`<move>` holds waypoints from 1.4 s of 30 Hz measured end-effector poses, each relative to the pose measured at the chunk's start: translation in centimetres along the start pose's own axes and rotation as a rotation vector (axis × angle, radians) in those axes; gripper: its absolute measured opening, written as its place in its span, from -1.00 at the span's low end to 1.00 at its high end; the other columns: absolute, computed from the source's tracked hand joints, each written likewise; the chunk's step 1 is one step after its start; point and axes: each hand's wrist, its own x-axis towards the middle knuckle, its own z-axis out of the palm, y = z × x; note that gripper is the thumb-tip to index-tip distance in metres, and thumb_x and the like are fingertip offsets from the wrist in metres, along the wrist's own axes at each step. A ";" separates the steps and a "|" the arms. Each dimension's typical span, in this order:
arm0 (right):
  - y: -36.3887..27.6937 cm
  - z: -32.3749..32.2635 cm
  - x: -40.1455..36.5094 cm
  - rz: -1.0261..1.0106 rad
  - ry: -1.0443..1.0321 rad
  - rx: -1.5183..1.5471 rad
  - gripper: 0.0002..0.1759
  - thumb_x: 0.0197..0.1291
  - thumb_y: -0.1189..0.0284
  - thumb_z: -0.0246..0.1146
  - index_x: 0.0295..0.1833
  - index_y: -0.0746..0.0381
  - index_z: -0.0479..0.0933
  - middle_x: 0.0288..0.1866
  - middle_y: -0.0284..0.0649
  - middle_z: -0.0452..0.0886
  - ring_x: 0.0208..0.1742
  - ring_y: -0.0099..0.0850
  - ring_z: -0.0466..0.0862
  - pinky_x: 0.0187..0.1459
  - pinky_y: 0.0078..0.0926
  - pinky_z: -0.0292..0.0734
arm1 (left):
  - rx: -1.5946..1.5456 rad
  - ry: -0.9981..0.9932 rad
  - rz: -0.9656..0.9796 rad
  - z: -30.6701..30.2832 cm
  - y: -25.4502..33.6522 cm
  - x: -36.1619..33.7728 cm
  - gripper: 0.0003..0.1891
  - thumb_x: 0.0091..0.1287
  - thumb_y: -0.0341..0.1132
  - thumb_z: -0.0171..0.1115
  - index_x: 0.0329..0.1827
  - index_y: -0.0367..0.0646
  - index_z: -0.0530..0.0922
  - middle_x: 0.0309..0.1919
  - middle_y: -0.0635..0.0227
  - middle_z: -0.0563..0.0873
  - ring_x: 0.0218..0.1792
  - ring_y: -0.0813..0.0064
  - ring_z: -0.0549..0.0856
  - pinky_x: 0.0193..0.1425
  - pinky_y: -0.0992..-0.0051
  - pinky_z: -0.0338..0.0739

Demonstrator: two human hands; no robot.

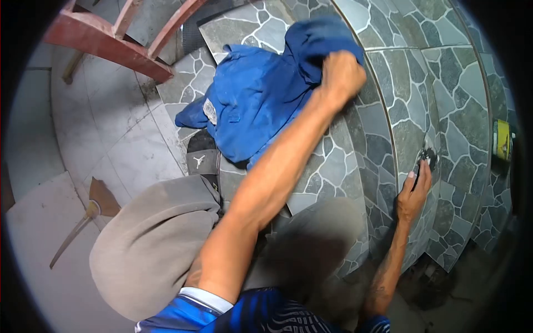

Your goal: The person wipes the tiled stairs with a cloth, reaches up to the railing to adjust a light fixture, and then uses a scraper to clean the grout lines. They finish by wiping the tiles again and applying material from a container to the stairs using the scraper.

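My left hand is closed in a fist around part of a blue garment. The gripped end of the cloth is bunched and blurred by motion. The rest of it hangs over stone-patterned tiles, with a pale patch showing on one side. Lower right, my right hand is against an upright tiled face, thumb and fingers around a small black thing with white smears beside it. What kind of thing that is, I cannot make out.
A reddish wooden frame stands at the upper left. A trowel-like tool with a brown blade lies on the pale floor. My bent knee and dark shoe are beside the tiled step. A yellow-labelled container is at far right.
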 end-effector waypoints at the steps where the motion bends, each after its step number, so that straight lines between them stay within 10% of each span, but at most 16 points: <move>1: 0.4 0.1 -0.1 -0.008 0.003 -0.003 -0.50 0.42 0.38 0.05 0.36 0.43 0.39 0.40 0.10 0.39 0.42 0.02 0.37 0.43 -0.12 0.21 | 0.007 0.020 0.085 1.2 -0.2 -2.3 -0.85 0.04 -0.48 0.17 -0.48 -0.43 0.64 -0.40 -0.34 0.65 -0.24 -0.25 0.71 -0.08 0.01 0.60; 5: 0.5 0.0 0.0 -0.018 -0.002 0.010 -0.50 0.42 0.37 0.05 0.37 0.42 0.38 0.39 0.10 0.39 0.42 0.03 0.37 0.43 -0.12 0.20 | -0.099 0.236 0.290 4.9 -1.1 -5.7 -0.73 0.04 -0.48 0.15 -0.26 -0.53 0.65 -0.28 -0.44 0.65 -0.16 -0.32 0.69 0.14 0.01 0.56; 6: 0.4 0.1 0.2 -0.020 0.002 0.008 -0.50 0.42 0.38 0.05 0.37 0.42 0.38 0.40 0.10 0.39 0.42 0.03 0.36 0.43 -0.12 0.20 | -0.034 -0.217 -0.021 0.8 0.1 -3.4 -0.66 0.04 -0.45 0.17 -0.16 -0.54 0.63 -0.24 -0.47 0.64 -0.26 -0.29 0.71 0.02 0.07 0.63; 9: 0.1 -0.2 -0.4 -0.009 -0.006 -0.010 -0.50 0.42 0.39 0.05 0.37 0.42 0.38 0.40 0.11 0.38 0.43 0.03 0.36 0.43 -0.12 0.20 | -0.038 -0.154 -0.057 0.9 -0.2 -2.6 -0.74 0.01 -0.45 0.18 -0.30 -0.51 0.66 -0.22 -0.44 0.66 -0.23 -0.26 0.72 0.03 -0.01 0.60; 13: 0.7 0.4 0.4 -0.039 0.021 -0.008 -0.50 0.43 0.38 0.04 0.38 0.42 0.38 0.41 0.11 0.38 0.43 0.03 0.36 0.44 -0.12 0.19 | -0.010 0.441 0.444 4.5 -0.2 -6.1 -0.79 -0.08 -0.49 0.20 -0.39 -0.42 0.67 -0.19 -0.41 0.65 -0.01 -0.32 0.64 0.26 -0.13 0.38; 16: 0.1 -0.1 -0.1 -0.010 -0.004 -0.001 -0.50 0.43 0.38 0.04 0.38 0.42 0.38 0.41 0.10 0.38 0.43 0.03 0.36 0.44 -0.12 0.20 | -0.027 -0.159 -0.060 0.4 -0.5 -2.6 -0.86 0.05 -0.47 0.19 -0.48 -0.43 0.61 -0.41 -0.31 0.66 -0.27 -0.20 0.71 -0.06 0.02 0.61; 22: 0.4 0.4 0.3 -0.031 0.027 0.004 -0.50 0.44 0.37 0.04 0.39 0.40 0.37 0.43 0.09 0.37 0.43 0.03 0.36 0.42 -0.12 0.21 | 0.051 0.468 0.507 3.3 0.1 -6.6 -0.64 0.00 -0.49 0.17 -0.12 -0.51 0.64 -0.09 -0.44 0.64 0.00 -0.31 0.65 0.21 -0.04 0.51; 24: 0.5 0.0 -0.1 -0.022 -0.001 0.002 -0.50 0.44 0.36 0.04 0.39 0.39 0.37 0.43 0.09 0.37 0.43 0.03 0.35 0.42 -0.12 0.21 | 0.017 -0.304 -0.005 -0.1 0.0 -4.7 -0.66 0.07 -0.41 0.18 -0.15 -0.49 0.66 -0.22 -0.41 0.67 -0.13 -0.21 0.72 0.10 0.01 0.59; 28: 0.3 0.1 0.7 -0.002 0.018 0.005 -0.49 0.43 0.36 0.04 0.39 0.39 0.37 0.43 0.08 0.37 0.46 0.01 0.33 0.44 -0.13 0.19 | -0.045 -0.054 0.113 5.0 -1.1 -4.1 -0.81 0.02 -0.44 0.20 -0.45 -0.45 0.65 -0.41 -0.25 0.69 -0.34 -0.17 0.73 -0.20 0.09 0.66; 30: 0.9 0.4 0.0 -0.005 0.000 -0.002 -0.49 0.43 0.36 0.04 0.40 0.39 0.37 0.43 0.07 0.37 0.46 0.00 0.33 0.44 -0.13 0.18 | -0.228 0.471 0.434 6.4 1.3 -8.0 -0.85 0.03 -0.47 0.14 -0.45 -0.44 0.58 -0.42 -0.29 0.65 -0.30 -0.29 0.67 -0.13 -0.05 0.58; 32: 0.4 -0.2 -0.2 0.022 -0.030 -0.007 -0.49 0.43 0.35 0.04 0.39 0.41 0.37 0.43 0.08 0.37 0.45 0.00 0.34 0.45 -0.12 0.19 | -0.343 0.029 0.089 6.2 1.0 -7.5 -0.85 0.07 -0.46 0.12 -0.46 -0.43 0.56 -0.39 -0.32 0.64 -0.29 -0.30 0.67 -0.17 -0.06 0.55; 36: -0.4 -0.2 0.2 0.011 -0.012 0.017 -0.49 0.43 0.36 0.03 0.38 0.42 0.37 0.42 0.10 0.36 0.45 0.01 0.34 0.45 -0.12 0.19 | -0.312 0.135 -0.100 3.6 0.7 -4.3 -0.79 0.08 -0.43 0.03 -0.50 -0.42 0.58 -0.44 -0.34 0.63 -0.33 -0.38 0.63 -0.19 -0.09 0.53; 37: -0.7 -0.5 0.0 0.015 -0.011 0.029 -0.49 0.42 0.36 0.03 0.38 0.43 0.37 0.42 0.10 0.36 0.45 0.01 0.34 0.45 -0.11 0.19 | -0.393 0.276 0.009 4.8 0.4 -4.1 -0.83 0.08 -0.47 0.07 -0.60 -0.28 0.59 -0.50 -0.29 0.65 -0.43 -0.36 0.61 -0.27 -0.13 0.53; 38: -0.4 -0.4 0.2 0.016 -0.003 0.020 -0.49 0.42 0.36 0.02 0.38 0.43 0.37 0.42 0.10 0.36 0.45 0.02 0.34 0.44 -0.11 0.19 | 0.131 -0.173 0.167 4.9 0.0 -5.7 -0.88 0.12 -0.46 0.13 -0.49 -0.22 0.63 -0.34 -0.29 0.70 -0.32 -0.29 0.66 -0.16 -0.14 0.53; 40: 0.7 0.3 -0.1 0.017 0.003 0.002 -0.49 0.42 0.37 0.02 0.38 0.43 0.37 0.42 0.11 0.36 0.44 0.02 0.34 0.44 -0.11 0.19 | 0.144 0.338 0.616 7.4 0.6 -10.3 -0.85 0.19 -0.43 0.12 -0.31 -0.29 0.64 -0.17 -0.28 0.68 -0.11 -0.18 0.68 0.04 -0.12 0.49; 42: 0.4 0.3 0.2 0.010 0.009 0.001 -0.49 0.42 0.38 0.02 0.38 0.43 0.37 0.42 0.11 0.37 0.44 0.02 0.34 0.44 -0.11 0.19 | 0.213 0.376 0.652 8.0 0.7 -10.3 -0.78 0.14 -0.46 0.11 -0.22 -0.40 0.62 -0.15 -0.38 0.63 -0.06 -0.30 0.64 0.16 -0.15 0.47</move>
